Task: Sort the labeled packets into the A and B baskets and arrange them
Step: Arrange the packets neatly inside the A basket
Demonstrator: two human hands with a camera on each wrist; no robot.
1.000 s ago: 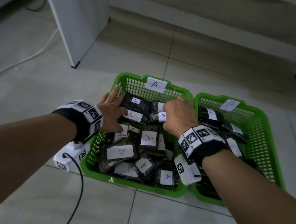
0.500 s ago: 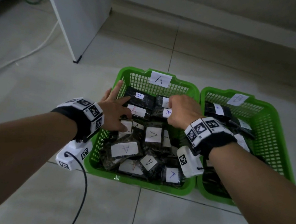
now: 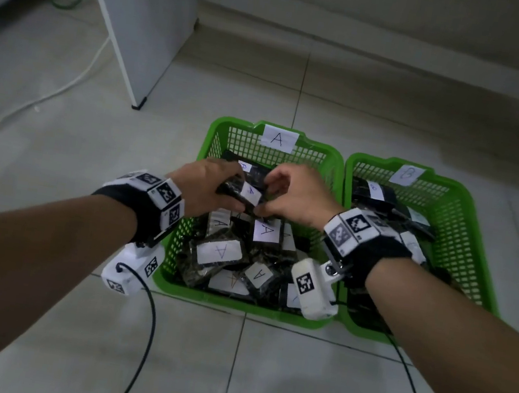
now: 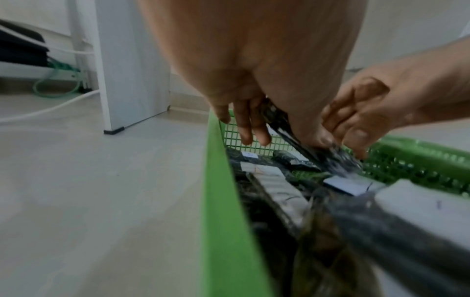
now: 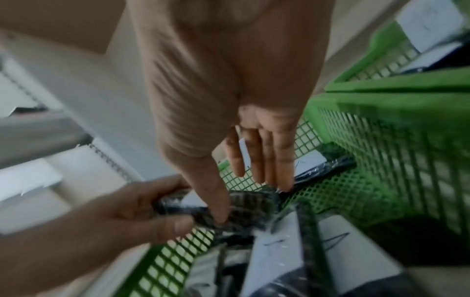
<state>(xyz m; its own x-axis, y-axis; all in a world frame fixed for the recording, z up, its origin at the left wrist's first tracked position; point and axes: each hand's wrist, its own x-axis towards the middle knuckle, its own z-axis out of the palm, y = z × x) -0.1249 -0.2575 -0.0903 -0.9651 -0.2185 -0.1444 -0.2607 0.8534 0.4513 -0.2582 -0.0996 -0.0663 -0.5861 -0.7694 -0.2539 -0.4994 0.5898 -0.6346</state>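
Observation:
Two green baskets stand side by side on the tiled floor: basket A [image 3: 235, 307] on the left, full of dark packets with white A labels, and basket B [image 3: 465, 254] on the right, with several packets. My left hand [image 3: 233, 190] and right hand [image 3: 266, 197] meet over the back of basket A and together pinch one dark packet [image 3: 250, 193] labelled A, lifted slightly off the pile. In the left wrist view my left hand [image 4: 279, 130] grips the packet [image 4: 305, 148] edge-on. In the right wrist view my right hand [image 5: 249, 193] pinches the packet [image 5: 244, 205] by thumb and fingers.
A white cabinet panel [image 3: 142, 27] stands on the floor at the back left, with a white cable [image 3: 47, 97] beside it. A low wall ledge [image 3: 375, 45] runs behind the baskets. Black cables trail from the wrist cameras over the near floor tiles.
Both hands were resting on packets at the back of basket A. They have since closed in on one A packet and raised it between them.

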